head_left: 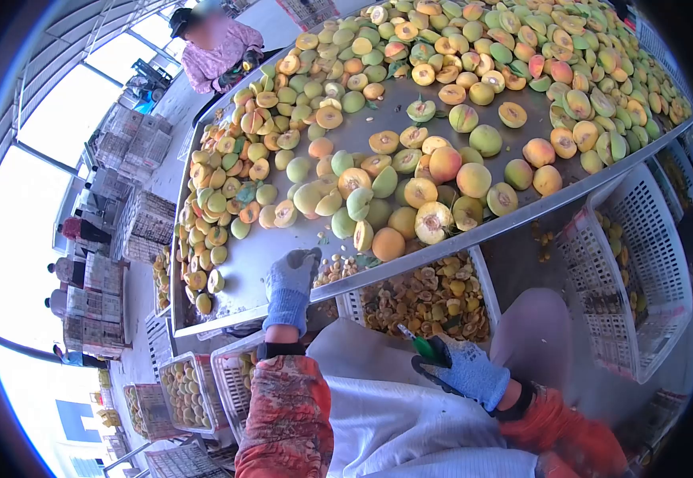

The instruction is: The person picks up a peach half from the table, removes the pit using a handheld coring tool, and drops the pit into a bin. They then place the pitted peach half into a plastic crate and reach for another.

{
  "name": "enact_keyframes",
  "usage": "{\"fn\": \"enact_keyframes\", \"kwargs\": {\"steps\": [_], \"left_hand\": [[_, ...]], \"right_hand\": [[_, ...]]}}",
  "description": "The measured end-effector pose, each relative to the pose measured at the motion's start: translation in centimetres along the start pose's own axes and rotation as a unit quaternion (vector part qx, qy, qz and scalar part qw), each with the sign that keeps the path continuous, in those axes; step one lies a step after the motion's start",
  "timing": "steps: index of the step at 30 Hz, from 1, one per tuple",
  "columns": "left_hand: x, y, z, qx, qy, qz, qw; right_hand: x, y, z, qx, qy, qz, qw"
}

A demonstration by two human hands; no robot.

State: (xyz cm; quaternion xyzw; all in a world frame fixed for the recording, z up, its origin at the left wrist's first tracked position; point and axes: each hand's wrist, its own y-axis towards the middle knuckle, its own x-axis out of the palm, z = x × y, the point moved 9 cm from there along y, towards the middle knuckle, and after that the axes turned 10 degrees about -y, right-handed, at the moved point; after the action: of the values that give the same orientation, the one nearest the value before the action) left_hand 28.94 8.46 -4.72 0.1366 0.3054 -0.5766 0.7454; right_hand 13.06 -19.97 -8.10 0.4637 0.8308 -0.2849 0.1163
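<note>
Right hand [467, 373] grips green-handled knife [424, 347]; left hand [290, 279] seems half-curled beside pits [337, 269].

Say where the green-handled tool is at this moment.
In the head view, the green-handled tool is in the right hand, below and right of centre, near the crate of fruit pieces.

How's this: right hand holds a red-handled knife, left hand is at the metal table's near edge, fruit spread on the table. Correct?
Not quite: the knife has a green handle, not red, per the head view. Right hand holding it, left hand at the metal table's near edge and fruit spread on it all stand.
</note>
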Motion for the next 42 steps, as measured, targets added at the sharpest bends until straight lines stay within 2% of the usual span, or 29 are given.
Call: {"fn": "enact_keyframes", "kwargs": {"steps": [1, 2, 3, 6, 8, 12, 13, 15, 16, 17, 19, 21, 23, 24, 25, 26, 27, 29, 30, 31, 33, 34, 35, 36, 37, 39, 40, 41, 42], "left_hand": [[2.9, 1.9, 1.7, 0.061, 0.094, -0.007, 0.994], [5.1, 1.4, 5.1, 0.062, 0.207, -0.004, 0.976], [7.2, 2.2, 4.9, 0.048, 0.178, -0.033, 0.982], [9.1, 3.6, 2.5, 0.007, 0.099, 0.000, 0.995], [9.3, 1.2, 5.3, 0.093, 0.142, -0.010, 0.985], [8.6, -0.1, 5.6, 0.169, 0.097, 0.058, 0.979], [8.2, 0.4, 5.0, 0.169, 0.092, 0.061, 0.979], [10.1, 1.5, 1.5, -0.029, -0.094, -0.102, 0.990], [9.6, 0.5, 3.1, 0.006, 0.009, -0.095, 0.995], [9.8, 0.4, 2.8, 0.010, 0.008, -0.095, 0.995], [9.5, -0.4, 4.0, 0.101, 0.071, -0.070, 0.990], [8.8, -1.0, 3.8, 0.122, 0.055, -0.068, 0.989], [7.1, -1.8, 4.0, 0.217, -0.101, -0.048, 0.970], [6.0, -2.5, 3.4, 0.152, -0.330, -0.046, 0.931], [4.1, -4.9, 4.3, 0.048, -0.394, -0.061, 0.916], [2.8, -5.9, 3.3, 0.016, -0.501, -0.070, 0.862], [1.7, -7.2, 2.0, -0.014, -0.600, -0.075, 0.796], [1.7, -9.6, -0.6, -0.087, -0.786, -0.092, 0.605], [1.2, -11.9, 0.1, -0.076, -0.774, -0.084, 0.623], [1.1, -14.3, 1.6, -0.107, -0.798, -0.050, 0.590], [2.9, -15.9, 0.3, -0.097, -0.812, -0.194, 0.542], [3.1, -17.3, 0.5, -0.106, -0.771, -0.197, 0.596], [2.7, -18.0, -0.5, -0.093, -0.688, -0.140, 0.706], [2.5, -19.0, -0.3, -0.086, -0.648, -0.126, 0.746], [2.0, -19.9, -0.3, -0.081, -0.605, -0.111, 0.784], [2.5, -21.3, -0.4, -0.114, -0.638, -0.138, 0.749], [3.2, -22.0, -0.2, -0.141, -0.664, -0.172, 0.713], [3.3, -22.4, -0.4, -0.144, -0.666, -0.172, 0.712], [3.2, -22.6, -0.1, -0.116, -0.636, -0.168, 0.744]], "right_hand": [[-0.3, -0.3, 0.3, 0.005, 0.019, -0.003, 1.000], [-1.2, -0.8, 0.3, 0.012, 0.047, 0.017, 0.999], [-1.6, -1.1, 0.7, 0.018, 0.050, 0.022, 0.998], [-2.0, -1.8, 2.7, 0.068, 0.105, 0.019, 0.992], [-1.1, -1.7, 3.3, 0.088, 0.228, -0.006, 0.970], [0.2, -0.8, 2.3, 0.085, 0.223, -0.028, 0.971], [0.1, -0.7, 1.7, 0.048, 0.172, -0.015, 0.984], [-0.1, -1.1, 0.7, 0.010, 0.119, 0.003, 0.993], [0.1, -1.5, 0.6, 0.027, 0.190, -0.004, 0.981], [0.4, -1.8, 0.5, 0.042, 0.260, -0.011, 0.965], [0.7, -2.1, 0.2, 0.055, 0.312, -0.027, 0.948], [1.0, -2.5, -0.3, 0.066, 0.358, -0.046, 0.930], [0.8, -3.0, -0.4, 0.076, 0.339, -0.037, 0.937], [0.6, -3.3, -0.5, 0.076, 0.332, -0.036, 0.939], [0.3, -3.8, -0.6, 0.077, 0.336, -0.026, 0.938], [0.3, -4.2, -0.7, 0.077, 0.341, -0.020, 0.937], [0.8, -4.4, -1.1, 0.073, 0.333, -0.028, 0.940], [1.6, -4.7, -1.4, 0.080, 0.329, -0.020, 0.941], [2.5, -4.7, -1.5, 0.066, 0.314, -0.025, 0.947], [3.3, -4.7, -1.9, 0.065, 0.307, -0.033, 0.949], [3.7, -5.0, -3.4, 0.020, 0.282, -0.018, 0.959], [3.8, -5.3, -4.1, 0.026, 0.276, -0.023, 0.960], [2.4, -5.5, -5.7, -0.021, 0.120, 0.031, 0.992], [1.4, -5.8, -7.5, -0.072, -0.039, 0.083, 0.993], [1.7, -5.8, -7.6, -0.069, -0.044, 0.076, 0.994], [1.5, -7.0, -11.4, -0.245, -0.288, 0.214, 0.901], [2.4, -6.7, -11.6, -0.247, -0.371, 0.207, 0.871], [2.7, -6.6, -11.6, -0.245, -0.373, 0.204, 0.871], [3.1, -6.7, -11.8, -0.247, -0.424, 0.208, 0.846]]}}
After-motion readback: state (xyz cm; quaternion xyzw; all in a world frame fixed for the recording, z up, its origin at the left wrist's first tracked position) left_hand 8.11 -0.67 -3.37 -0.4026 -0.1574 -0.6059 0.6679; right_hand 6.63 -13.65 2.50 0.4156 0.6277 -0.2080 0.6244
